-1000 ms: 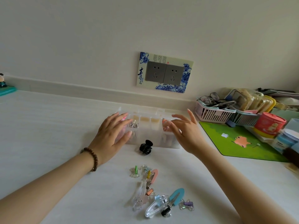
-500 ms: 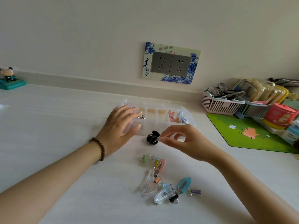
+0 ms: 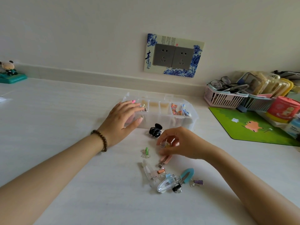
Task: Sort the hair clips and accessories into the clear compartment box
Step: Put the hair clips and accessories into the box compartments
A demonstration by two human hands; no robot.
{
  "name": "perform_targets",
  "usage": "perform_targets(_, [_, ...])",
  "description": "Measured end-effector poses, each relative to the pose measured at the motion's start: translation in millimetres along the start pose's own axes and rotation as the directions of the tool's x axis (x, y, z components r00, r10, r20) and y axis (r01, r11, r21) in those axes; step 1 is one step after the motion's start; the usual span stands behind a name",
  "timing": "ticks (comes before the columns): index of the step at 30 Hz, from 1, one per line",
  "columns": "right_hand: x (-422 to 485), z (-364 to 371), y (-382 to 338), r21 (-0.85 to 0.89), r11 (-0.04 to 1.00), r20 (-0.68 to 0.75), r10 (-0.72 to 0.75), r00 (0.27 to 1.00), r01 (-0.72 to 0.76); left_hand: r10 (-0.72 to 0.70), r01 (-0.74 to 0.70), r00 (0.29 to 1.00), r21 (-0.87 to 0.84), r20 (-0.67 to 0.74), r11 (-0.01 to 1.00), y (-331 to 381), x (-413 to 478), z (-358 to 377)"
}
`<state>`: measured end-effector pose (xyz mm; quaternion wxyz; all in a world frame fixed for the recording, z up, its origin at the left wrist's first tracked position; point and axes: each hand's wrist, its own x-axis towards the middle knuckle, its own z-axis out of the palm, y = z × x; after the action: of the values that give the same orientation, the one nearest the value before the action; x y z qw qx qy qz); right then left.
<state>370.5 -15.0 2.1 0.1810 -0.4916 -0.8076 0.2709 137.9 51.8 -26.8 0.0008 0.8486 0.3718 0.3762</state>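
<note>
A pale wall (image 3: 81, 30) with a double socket (image 3: 173, 56) rises behind a white, seemingly daylit counter (image 3: 48, 111).

Claw clip (image 3: 155, 130) just before compartment box (image 3: 193, 118); loose clips (image 3: 168, 179) nearer, baskets (image 3: 227, 96) far right.

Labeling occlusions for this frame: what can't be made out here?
All in the head view:
- Clear compartment box: left end covered by the left hand; contents there unreadable.
- Small clip at the right hand fingertips: curled fingers cover most of it; shape and grip unclear.
- Pink clip: upper end under the right hand.
- Clear clips in the pile: overlapping, see-through, uncountable.
</note>
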Motion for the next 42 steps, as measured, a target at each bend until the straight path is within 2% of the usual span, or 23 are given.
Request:
perform_targets(4, [3.7,-1.0,8.0,0.082,0.997,-0.107,0.020,0.994,-0.011,-0.002,0.002,1.000,-0.026,-0.017,1.000,-1.5,0.1,0.4])
perform_targets(8, [9.4,-11.4,4.9,0.276,0.961,-0.188,0.028,0.982,0.025,-0.049,0.043,0.996,-0.069,-0.080,0.997,-5.3,-0.1,-1.7])
perform_targets(13, [36.4,-38.5,-10.3,0.317,0.942,-0.374,0.019,0.927,0.109,-0.117,0.102,0.988,-0.142,-0.098,0.985,-10.1,0.2,-0.9])
perform_targets(15, [51.6,-49.2,-15.7,0.274,0.958,-0.416,0.038,0.908,0.086,-0.144,0.128,0.986,-0.167,-0.084,0.978,-11.4,0.1,-0.3])
perform_targets(20, [80.2,-51.0,-19.0,0.053,0.998,-0.215,0.057,0.975,-0.046,-0.162,0.147,0.984,-0.179,-0.072,0.973,-10.9,0.0,-1.2])
perform_targets(30, [82.9,-48.2,-12.1,0.057,0.998,-0.301,-0.011,0.953,0.030,-0.158,0.141,0.984,-0.189,-0.078,0.972,-12.6,0.9,1.6])
perform_targets(38, [68.2,-48.0,-14.8,0.010,0.995,-0.310,-0.089,0.947,0.097,-0.178,0.161,0.982,-0.202,-0.068,0.966,-9.8,0.1,0.8])
perform_targets(42, [42.7,-42.1,-20.1,0.071,0.983,-0.359,-0.132,0.924,0.168,-0.167,0.151,0.983,-0.185,-0.075,0.971,-11.2,0.1,2.3])
